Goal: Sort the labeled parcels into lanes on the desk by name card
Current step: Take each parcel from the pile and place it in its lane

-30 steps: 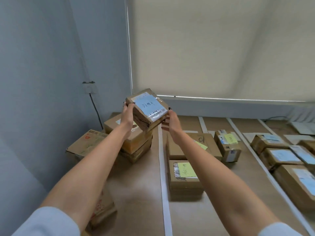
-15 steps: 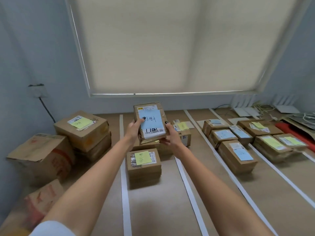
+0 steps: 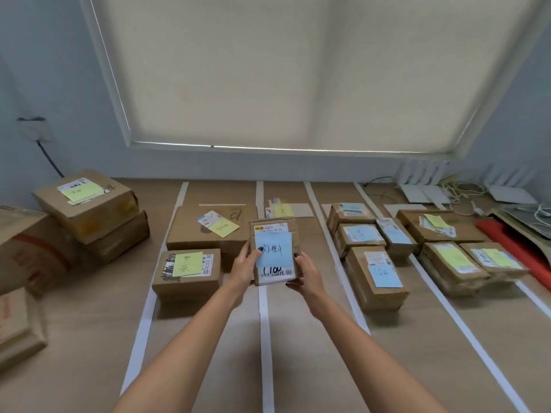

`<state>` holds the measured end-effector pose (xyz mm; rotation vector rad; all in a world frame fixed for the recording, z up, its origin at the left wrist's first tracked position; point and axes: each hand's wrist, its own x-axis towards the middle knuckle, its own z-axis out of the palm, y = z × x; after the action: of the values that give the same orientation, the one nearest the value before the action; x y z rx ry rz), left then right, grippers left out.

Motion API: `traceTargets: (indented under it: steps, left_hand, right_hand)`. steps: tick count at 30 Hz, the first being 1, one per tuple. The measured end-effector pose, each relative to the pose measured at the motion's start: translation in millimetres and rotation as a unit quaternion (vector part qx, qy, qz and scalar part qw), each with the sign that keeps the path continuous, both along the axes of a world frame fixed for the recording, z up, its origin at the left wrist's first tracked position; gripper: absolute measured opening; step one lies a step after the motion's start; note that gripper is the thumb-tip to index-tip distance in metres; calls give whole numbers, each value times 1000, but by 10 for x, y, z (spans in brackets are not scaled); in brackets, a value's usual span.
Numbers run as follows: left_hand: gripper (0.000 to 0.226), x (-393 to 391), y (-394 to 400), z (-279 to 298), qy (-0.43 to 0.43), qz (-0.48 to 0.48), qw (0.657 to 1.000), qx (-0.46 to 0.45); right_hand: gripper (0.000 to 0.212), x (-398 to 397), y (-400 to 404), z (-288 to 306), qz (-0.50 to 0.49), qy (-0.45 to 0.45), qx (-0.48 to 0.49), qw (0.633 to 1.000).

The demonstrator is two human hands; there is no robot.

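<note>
Two hands — left hand (image 3: 245,268), right hand (image 3: 307,273) — around parcel (image 3: 275,252)

A light brown wooden desk (image 3: 89,338) is divided into lanes by long white tape strips (image 3: 264,338). Brown cardboard parcels with yellow-green notes (image 3: 187,271) sit in the left lane, brown cardboard parcels with pale blue notes (image 3: 376,277) further right. White routers (image 3: 423,192) rest near the back right corner.

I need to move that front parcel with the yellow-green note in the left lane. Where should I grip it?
Take the parcel with the yellow-green note by its two short side walls, one hand from each side. It lies flat and wide, its sides stand free, and the note covers the top, so fingers on the sides leave it readable.
</note>
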<state>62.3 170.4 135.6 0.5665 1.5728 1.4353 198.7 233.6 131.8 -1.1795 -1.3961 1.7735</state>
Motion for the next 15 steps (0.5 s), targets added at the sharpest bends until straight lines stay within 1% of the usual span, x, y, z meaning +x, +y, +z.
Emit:
traceTargets:
  steps: [2, 9, 12, 15]
  left_hand:
    - [47, 163, 102, -92, -2, -1, 1000, -11]
    - [58, 555, 487, -483, -23, -26, 998, -45]
    - [65, 645, 659, -662, -36, -57, 996, -61]
    - [67, 727, 847, -819, -45, -76, 993, -74]
  right_hand:
    - [34, 160, 84, -112, -4, -6, -12, 1000]
    - [31, 564, 484, -464, -40, -30, -50, 997]
    - [28, 689, 675, -598, -57, -62, -69, 994]
    - [23, 769, 886, -724, -67, -89, -74, 991]
